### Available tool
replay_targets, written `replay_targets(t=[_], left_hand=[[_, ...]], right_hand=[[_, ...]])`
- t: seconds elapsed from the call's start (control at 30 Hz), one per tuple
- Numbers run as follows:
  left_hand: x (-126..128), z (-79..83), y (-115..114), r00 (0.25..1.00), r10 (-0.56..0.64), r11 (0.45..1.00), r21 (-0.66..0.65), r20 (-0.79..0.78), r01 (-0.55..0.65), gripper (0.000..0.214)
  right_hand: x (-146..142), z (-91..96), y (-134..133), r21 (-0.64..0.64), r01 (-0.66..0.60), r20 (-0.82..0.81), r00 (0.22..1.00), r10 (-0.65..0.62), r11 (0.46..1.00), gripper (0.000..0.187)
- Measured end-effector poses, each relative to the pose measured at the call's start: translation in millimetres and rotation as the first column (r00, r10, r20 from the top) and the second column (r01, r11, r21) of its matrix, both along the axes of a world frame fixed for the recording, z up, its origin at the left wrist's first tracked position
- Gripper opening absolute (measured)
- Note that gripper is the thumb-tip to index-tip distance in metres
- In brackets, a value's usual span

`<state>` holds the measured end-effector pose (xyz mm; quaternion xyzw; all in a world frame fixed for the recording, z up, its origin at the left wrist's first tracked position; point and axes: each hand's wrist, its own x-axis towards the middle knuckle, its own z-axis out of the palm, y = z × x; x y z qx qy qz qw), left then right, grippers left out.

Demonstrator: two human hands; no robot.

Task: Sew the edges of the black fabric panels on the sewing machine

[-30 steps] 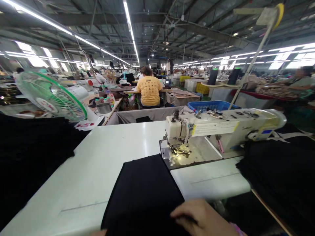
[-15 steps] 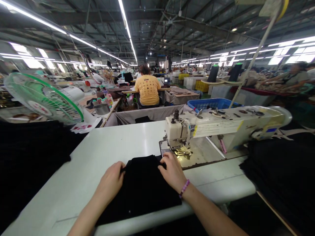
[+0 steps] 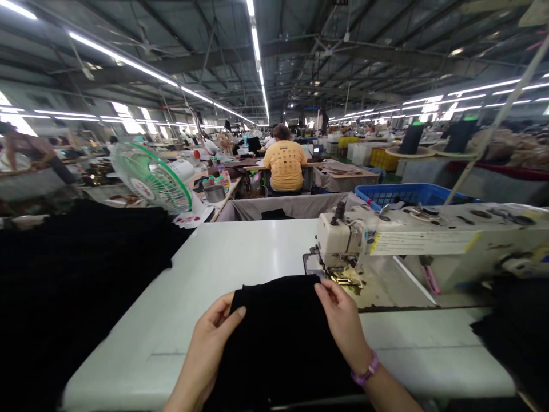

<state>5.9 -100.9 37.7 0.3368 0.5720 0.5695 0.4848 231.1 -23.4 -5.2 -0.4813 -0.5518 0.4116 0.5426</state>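
Observation:
A piece of black fabric stretches between my two hands over the front of the white sewing table. My left hand pinches its upper left corner, thumb on top and fingers behind. At the upper right corner, my right hand, with a purple bead bracelet on the wrist, grips the cloth between thumb and fingers. Just beyond that hand stands the sewing machine, its needle area and metal presser parts close to the fabric's top right edge. The fabric's lower part runs out of view.
Black fabric is piled at the left, and more black cloth lies at the right. A green-rimmed fan stands behind the left pile. Behind the machine is a blue basket. A person in a yellow shirt sits ahead, facing away.
Both hands have drawn the black fabric back toward me and raised its upper edge, away from the machine. The camera view has turned left.

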Motion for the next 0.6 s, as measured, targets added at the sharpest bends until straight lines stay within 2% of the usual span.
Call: replay_targets(t=[0.13,0.33,0.47,0.6], left_hand=[[3,2.5,-4,0.996,0.085,0.994,0.062,0.018,-0.086,0.036],[6,8.4,-7,0.955,0.251,0.957,0.186,-0.160,-0.220,0.037],[13,13.8,-10,0.921,0.359,0.926,0.179,-0.152,-0.332,0.043],[19,20.3,-13,0.915,0.386,0.917,0.151,-0.112,-0.369,0.049]], right_hand=[[8,8.8,-10,0.027,0.059,-0.047,0.997,-0.057,0.998,0.038],[27,15.5,-23,-0.094,0.128,-0.090,0.987,-0.137,0.987,0.048],[36,17.2,-27,-0.205,0.130,-0.214,0.961,-0.174,0.970,0.049],[44,21.9,-29,-0.277,0.108,-0.369,0.906,-0.209,0.955,0.049]])
